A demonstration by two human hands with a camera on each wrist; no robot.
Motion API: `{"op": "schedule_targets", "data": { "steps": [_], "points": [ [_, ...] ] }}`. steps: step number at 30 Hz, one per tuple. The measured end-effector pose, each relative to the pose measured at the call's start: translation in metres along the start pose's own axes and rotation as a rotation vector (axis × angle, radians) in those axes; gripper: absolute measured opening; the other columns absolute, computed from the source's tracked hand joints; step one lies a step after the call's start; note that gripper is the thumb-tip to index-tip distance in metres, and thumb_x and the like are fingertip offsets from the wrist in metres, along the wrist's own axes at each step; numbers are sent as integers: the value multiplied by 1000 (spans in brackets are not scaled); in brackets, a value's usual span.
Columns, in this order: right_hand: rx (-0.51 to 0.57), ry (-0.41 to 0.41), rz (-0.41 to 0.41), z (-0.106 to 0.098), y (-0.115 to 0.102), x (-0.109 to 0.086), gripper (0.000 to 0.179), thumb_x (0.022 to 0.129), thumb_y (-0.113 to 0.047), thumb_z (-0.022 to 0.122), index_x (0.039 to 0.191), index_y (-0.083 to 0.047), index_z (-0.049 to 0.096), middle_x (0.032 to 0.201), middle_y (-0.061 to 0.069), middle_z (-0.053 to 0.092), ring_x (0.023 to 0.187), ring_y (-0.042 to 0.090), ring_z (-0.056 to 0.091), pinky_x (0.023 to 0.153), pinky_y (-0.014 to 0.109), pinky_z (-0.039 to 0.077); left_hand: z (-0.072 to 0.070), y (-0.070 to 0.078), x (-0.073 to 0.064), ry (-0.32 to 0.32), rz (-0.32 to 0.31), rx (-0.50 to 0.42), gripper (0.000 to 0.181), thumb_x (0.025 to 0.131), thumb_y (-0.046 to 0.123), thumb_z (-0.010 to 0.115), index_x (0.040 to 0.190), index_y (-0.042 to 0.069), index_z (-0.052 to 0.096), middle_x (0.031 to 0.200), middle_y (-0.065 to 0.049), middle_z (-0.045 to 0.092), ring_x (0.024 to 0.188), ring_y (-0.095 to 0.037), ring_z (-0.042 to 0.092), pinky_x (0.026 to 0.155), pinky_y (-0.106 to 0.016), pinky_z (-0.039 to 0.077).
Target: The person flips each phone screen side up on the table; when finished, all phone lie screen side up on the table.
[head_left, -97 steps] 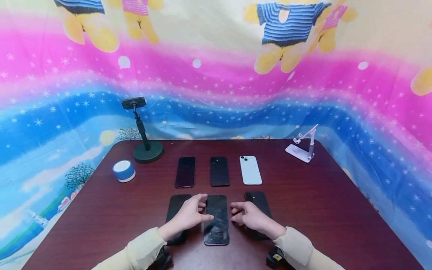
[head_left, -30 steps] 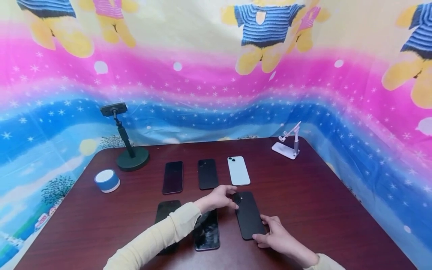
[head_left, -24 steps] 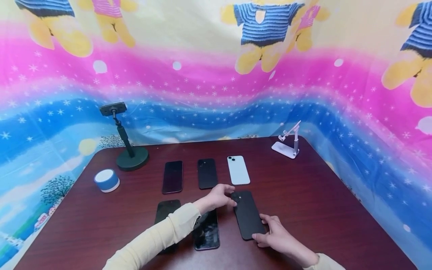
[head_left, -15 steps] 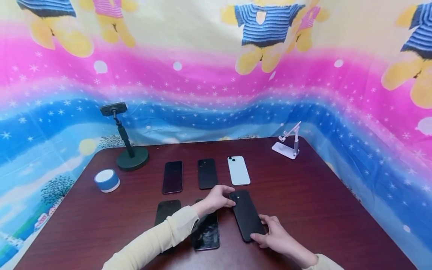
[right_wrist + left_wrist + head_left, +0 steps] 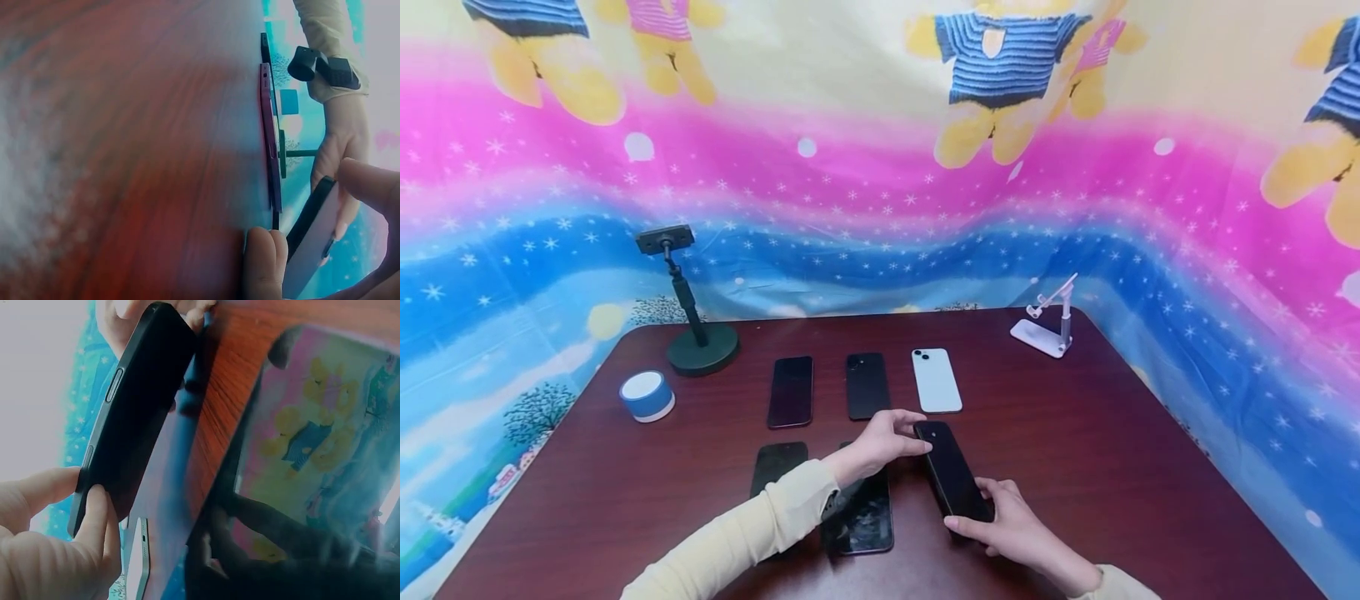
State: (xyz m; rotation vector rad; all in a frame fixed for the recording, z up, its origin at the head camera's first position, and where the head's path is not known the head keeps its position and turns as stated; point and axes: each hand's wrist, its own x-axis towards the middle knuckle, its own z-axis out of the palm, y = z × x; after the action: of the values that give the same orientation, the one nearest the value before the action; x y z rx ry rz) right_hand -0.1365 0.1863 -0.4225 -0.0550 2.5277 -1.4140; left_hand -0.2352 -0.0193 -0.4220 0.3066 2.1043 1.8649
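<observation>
Your left hand (image 5: 882, 442) and right hand (image 5: 1017, 523) pinch the black phone (image 5: 953, 469) between them; likely stiff, slick, breakable, best held by edges

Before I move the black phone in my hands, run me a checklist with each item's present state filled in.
1. Left hand secure on the black phone: ok, it pinches the far end, by the camera.
2. Right hand secure on the near end: ok, thumb and fingers grip it.
3. Phone lying level: not ok, it is tilted.
4. Phone fully clear of the table: cannot tell, its lower edge is partly hidden.
5. White phone apart from the held one: ok.
6. Left sleeve out of the way: not ok, it crosses in front of the near-left phone.
</observation>
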Motion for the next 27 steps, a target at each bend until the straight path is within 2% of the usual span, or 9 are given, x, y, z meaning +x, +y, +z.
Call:
{"op": "schedule_targets", "data": {
  "steps": [4, 9, 15, 18, 22, 27],
  "points": [
    [11, -17, -4, 1, -1, 0, 81, 76, -30, 80, 131, 15, 42, 112, 25, 41, 57, 17, 58, 48, 29, 54, -1, 0, -3, -15, 14, -26, 54, 80, -1, 71, 129, -11, 52, 103, -20, 69, 86, -13, 66, 77, -24, 55],
    [28, -53, -20, 0, 0, 1, 69, 76, -27, 79, 124, 12, 49, 106, 20, 47, 54, 17, 60, 47, 30, 53, -3, -1, -8, -74, 20, -81, 58, 80, -3, 71, 133, -10, 49, 105, -18, 67, 86, -12, 66, 79, -27, 55],
    [129, -199, -55, -2, 6, 4, 58, 81, -21, 72, 120, 14, 48, 101, 14, 60, 56, 21, 65, 49, 36, 56, -3, -4, -12, -167, -6, -222, 59, 84, -5, 66, 137, -9, 41, 103, -10, 65, 84, -9, 64, 80, -25, 54],
    [155, -221, -53, -1, 8, 5, 57, 82, -19, 71, 121, 15, 46, 101, 13, 60, 57, 21, 65, 50, 38, 56, -3, -5, -12, -189, -24, -251, 58, 86, -4, 64, 139, -9, 39, 102, -8, 64, 85, -9, 64, 83, -27, 55],
    [175, -226, -50, 0, 9, 5, 57, 82, -17, 71, 122, 16, 45, 103, 15, 57, 57, 21, 65, 51, 38, 56, -5, -7, -14, -216, -52, -260, 57, 89, -4, 62, 141, -7, 38, 109, -12, 62, 91, -10, 64, 89, -31, 54],
    [262, -306, -65, -1, 10, 4, 56, 84, -15, 70, 123, 16, 44, 107, 16, 53, 60, 23, 67, 53, 37, 57, -4, -6, -17, -243, -62, -288, 57, 90, -2, 62, 141, -3, 36, 120, -20, 58, 98, -15, 63, 94, -38, 52]
  ]
}}
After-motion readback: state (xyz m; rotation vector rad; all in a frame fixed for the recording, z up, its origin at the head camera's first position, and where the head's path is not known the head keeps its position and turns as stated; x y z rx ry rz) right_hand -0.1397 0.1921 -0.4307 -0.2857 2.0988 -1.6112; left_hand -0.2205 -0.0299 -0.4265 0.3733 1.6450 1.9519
